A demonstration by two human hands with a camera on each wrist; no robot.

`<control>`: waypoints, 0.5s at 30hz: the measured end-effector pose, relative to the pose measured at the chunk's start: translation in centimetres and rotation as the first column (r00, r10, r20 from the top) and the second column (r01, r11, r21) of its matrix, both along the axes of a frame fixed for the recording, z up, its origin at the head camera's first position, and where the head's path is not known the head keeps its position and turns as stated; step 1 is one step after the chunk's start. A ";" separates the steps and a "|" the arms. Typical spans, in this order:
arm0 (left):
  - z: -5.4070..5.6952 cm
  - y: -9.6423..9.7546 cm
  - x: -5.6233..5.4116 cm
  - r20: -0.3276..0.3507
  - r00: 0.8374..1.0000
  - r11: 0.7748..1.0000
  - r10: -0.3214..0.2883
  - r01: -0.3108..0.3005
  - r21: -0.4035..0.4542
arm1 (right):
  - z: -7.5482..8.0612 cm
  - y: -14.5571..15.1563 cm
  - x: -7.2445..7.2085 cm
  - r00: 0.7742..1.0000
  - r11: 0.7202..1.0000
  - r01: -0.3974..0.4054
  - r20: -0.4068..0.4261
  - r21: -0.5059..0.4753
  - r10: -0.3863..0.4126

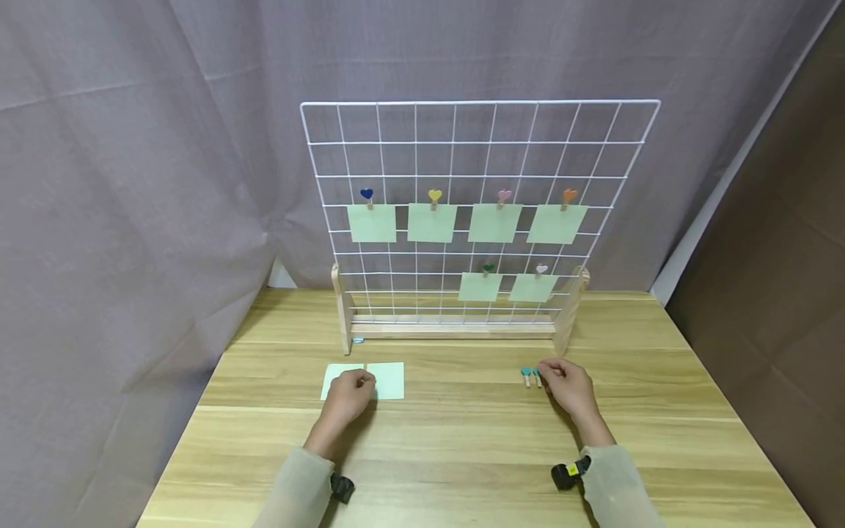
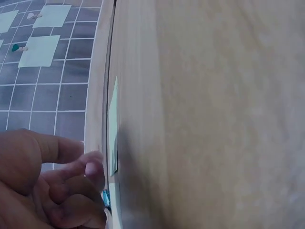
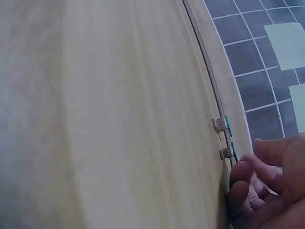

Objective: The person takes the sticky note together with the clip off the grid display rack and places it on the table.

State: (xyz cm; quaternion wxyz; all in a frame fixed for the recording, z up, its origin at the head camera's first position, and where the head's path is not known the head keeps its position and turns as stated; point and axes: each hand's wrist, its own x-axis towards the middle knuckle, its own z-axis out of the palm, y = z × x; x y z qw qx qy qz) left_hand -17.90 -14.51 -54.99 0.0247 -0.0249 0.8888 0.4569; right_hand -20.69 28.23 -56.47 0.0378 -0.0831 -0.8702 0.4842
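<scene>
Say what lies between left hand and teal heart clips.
Nearest the left hand, a pale green sheet; then bare tabletop up to the teal heart clips. Head view shows it.

Notes (image 1: 389,380) pale grn; loose clips (image 1: 526,372) teal w/ lt-brn; hung clips' hearts (image 1: 435,195) blu, yel, pink, orng, grn, wht; rack (image 1: 422,254) wht grid; worktop (image 1: 455,440) streaky yel-brn.

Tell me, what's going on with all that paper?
A person's left hand is over two pale green paper sheets on the wooden table, while their right hand is at two small wooden clips with teal hearts. Six more pale green sheets already hang on the white wire grid, pinned by colourful heart-topped clips: four above, two below.
</scene>
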 end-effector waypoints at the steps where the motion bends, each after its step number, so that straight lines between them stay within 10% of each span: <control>1: 0.1 0.1 0.0 0.001 1.000 1.000 -0.007 0.007 0.008 | 0.1 0.0 0.1 1.000 1.000 0.001 -0.012 0.002 -0.001; 15: 0.8 1.5 0.3 -0.156 0.987 0.999 -0.049 0.050 -0.001 | 1.1 -0.5 0.3 0.992 0.999 -0.013 -0.124 0.036 0.017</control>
